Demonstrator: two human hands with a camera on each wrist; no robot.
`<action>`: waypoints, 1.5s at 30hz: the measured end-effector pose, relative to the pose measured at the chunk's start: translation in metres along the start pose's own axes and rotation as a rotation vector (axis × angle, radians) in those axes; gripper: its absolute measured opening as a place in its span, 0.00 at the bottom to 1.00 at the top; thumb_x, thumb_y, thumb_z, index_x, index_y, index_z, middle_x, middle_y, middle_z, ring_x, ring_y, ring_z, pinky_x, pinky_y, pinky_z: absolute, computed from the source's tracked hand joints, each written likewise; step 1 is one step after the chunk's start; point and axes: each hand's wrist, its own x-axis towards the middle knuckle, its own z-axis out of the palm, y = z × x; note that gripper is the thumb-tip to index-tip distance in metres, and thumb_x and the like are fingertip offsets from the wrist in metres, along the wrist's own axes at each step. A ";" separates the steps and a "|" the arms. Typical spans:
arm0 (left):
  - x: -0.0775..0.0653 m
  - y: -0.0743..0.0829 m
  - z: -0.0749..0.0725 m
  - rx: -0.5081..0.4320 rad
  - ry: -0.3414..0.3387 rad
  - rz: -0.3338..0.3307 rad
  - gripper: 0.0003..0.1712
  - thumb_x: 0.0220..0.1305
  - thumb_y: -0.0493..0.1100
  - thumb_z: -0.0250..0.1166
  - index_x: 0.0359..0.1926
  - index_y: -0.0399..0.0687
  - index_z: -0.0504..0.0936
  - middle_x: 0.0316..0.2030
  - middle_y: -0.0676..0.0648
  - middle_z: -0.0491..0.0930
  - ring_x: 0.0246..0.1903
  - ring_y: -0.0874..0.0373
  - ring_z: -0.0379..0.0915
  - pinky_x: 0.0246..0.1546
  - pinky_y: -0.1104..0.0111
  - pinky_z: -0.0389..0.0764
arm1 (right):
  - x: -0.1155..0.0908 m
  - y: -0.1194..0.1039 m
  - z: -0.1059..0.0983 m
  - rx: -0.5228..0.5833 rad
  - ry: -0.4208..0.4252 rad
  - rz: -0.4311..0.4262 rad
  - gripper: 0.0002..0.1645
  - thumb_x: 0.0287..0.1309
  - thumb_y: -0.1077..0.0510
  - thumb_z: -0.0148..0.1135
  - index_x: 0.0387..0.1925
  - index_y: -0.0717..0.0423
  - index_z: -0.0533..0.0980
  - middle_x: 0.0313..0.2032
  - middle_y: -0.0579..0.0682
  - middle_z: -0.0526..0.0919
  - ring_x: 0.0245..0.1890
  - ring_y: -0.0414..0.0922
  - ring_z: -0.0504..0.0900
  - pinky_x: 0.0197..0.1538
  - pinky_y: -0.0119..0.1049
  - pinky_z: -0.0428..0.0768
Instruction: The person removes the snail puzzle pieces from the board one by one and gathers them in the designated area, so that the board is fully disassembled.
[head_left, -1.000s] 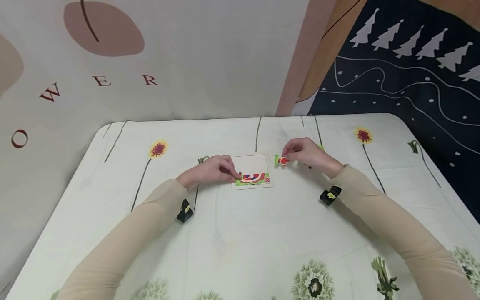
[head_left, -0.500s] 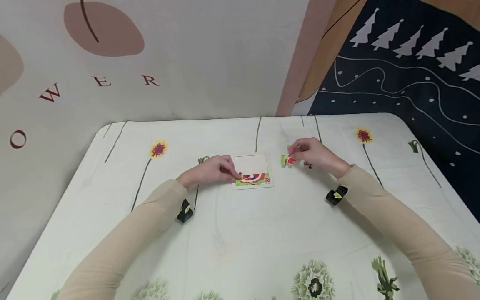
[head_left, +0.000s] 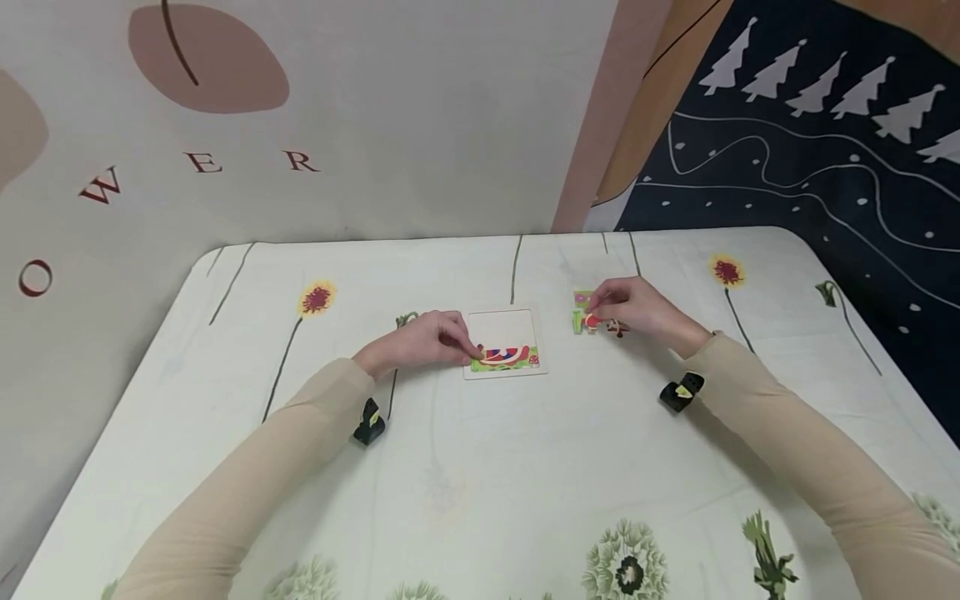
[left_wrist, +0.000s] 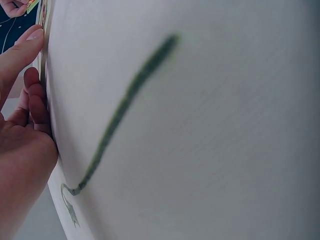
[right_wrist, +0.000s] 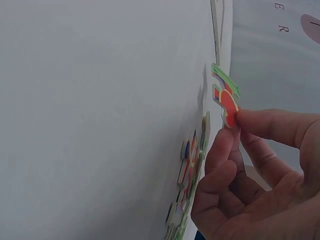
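Note:
A jigsaw puzzle board [head_left: 504, 327] with a pale, shallow frame lies near the middle of the table. Colourful pieces [head_left: 512, 358] fill a strip along its near side, red, blue and green. At the board's left edge my left hand [head_left: 433, 340] holds it by the thumb and fingertips, the other fingers curled in the left wrist view. My right hand [head_left: 636, 307] pinches a red and green puzzle piece [right_wrist: 229, 107] between thumb and fingers, right of the board. Below that hand lie loose puzzle pieces [right_wrist: 189, 162], partly hidden from the head camera.
A pink and green puzzle piece [head_left: 582, 297] shows just beyond the right fingertips. The white tablecloth [head_left: 465, 467] has printed flowers and stems. Behind the table's far edge stands a pale fabric wall [head_left: 420, 125], with dark tree-patterned fabric [head_left: 787, 158] at the right.
My right hand has moved a little to the right, away from the board, still holding its piece. The pink and green piece has come into view. My left hand stays put.

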 end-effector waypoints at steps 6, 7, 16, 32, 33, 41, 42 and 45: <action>-0.001 0.001 0.000 -0.011 -0.003 -0.012 0.08 0.57 0.32 0.69 0.39 0.40 0.88 0.39 0.46 0.77 0.45 0.53 0.72 0.49 0.63 0.71 | 0.001 0.002 -0.001 -0.017 0.008 0.017 0.09 0.62 0.61 0.61 0.41 0.63 0.79 0.37 0.55 0.79 0.34 0.49 0.70 0.35 0.38 0.68; -0.001 0.001 0.000 -0.014 -0.004 -0.014 0.08 0.57 0.32 0.69 0.39 0.40 0.88 0.39 0.46 0.77 0.45 0.53 0.72 0.49 0.63 0.71 | 0.001 0.002 -0.001 -0.022 0.011 0.021 0.09 0.62 0.61 0.61 0.41 0.63 0.79 0.37 0.55 0.79 0.34 0.49 0.70 0.35 0.38 0.68; -0.001 0.007 0.000 -0.013 0.005 -0.035 0.09 0.56 0.30 0.69 0.40 0.35 0.87 0.39 0.44 0.76 0.46 0.51 0.71 0.48 0.63 0.71 | 0.001 0.003 -0.002 -0.045 0.008 0.041 0.08 0.63 0.61 0.61 0.41 0.62 0.79 0.35 0.53 0.77 0.33 0.48 0.69 0.35 0.38 0.67; -0.001 0.005 0.001 -0.017 0.002 -0.033 0.08 0.57 0.32 0.69 0.39 0.40 0.89 0.39 0.46 0.76 0.45 0.53 0.71 0.47 0.64 0.71 | 0.006 0.000 -0.003 -0.136 -0.010 0.013 0.08 0.62 0.63 0.59 0.40 0.64 0.79 0.34 0.54 0.80 0.31 0.47 0.71 0.33 0.37 0.68; -0.001 0.005 0.000 -0.018 0.001 -0.031 0.08 0.57 0.32 0.69 0.39 0.40 0.89 0.39 0.46 0.77 0.45 0.53 0.71 0.47 0.64 0.71 | 0.006 0.001 -0.003 -0.138 -0.008 0.013 0.07 0.62 0.64 0.59 0.40 0.64 0.79 0.34 0.54 0.80 0.31 0.47 0.71 0.33 0.37 0.68; 0.000 0.003 0.000 -0.012 0.000 -0.028 0.08 0.58 0.32 0.69 0.39 0.39 0.88 0.39 0.46 0.77 0.45 0.53 0.71 0.47 0.63 0.70 | 0.006 0.002 -0.002 -0.131 -0.007 0.012 0.07 0.63 0.63 0.59 0.39 0.63 0.79 0.34 0.53 0.78 0.31 0.48 0.70 0.33 0.38 0.68; 0.000 0.002 0.000 -0.013 0.000 -0.028 0.08 0.58 0.32 0.69 0.40 0.39 0.88 0.39 0.46 0.77 0.45 0.53 0.71 0.47 0.63 0.70 | 0.006 0.002 -0.002 -0.131 -0.007 0.014 0.07 0.63 0.64 0.59 0.39 0.63 0.79 0.34 0.54 0.78 0.31 0.48 0.70 0.33 0.38 0.68; 0.000 0.001 0.000 -0.013 -0.002 -0.027 0.08 0.58 0.32 0.69 0.40 0.39 0.88 0.39 0.46 0.77 0.45 0.53 0.71 0.47 0.64 0.70 | 0.006 0.003 -0.002 -0.129 -0.008 0.019 0.07 0.62 0.64 0.59 0.40 0.63 0.79 0.34 0.54 0.77 0.32 0.48 0.69 0.33 0.38 0.67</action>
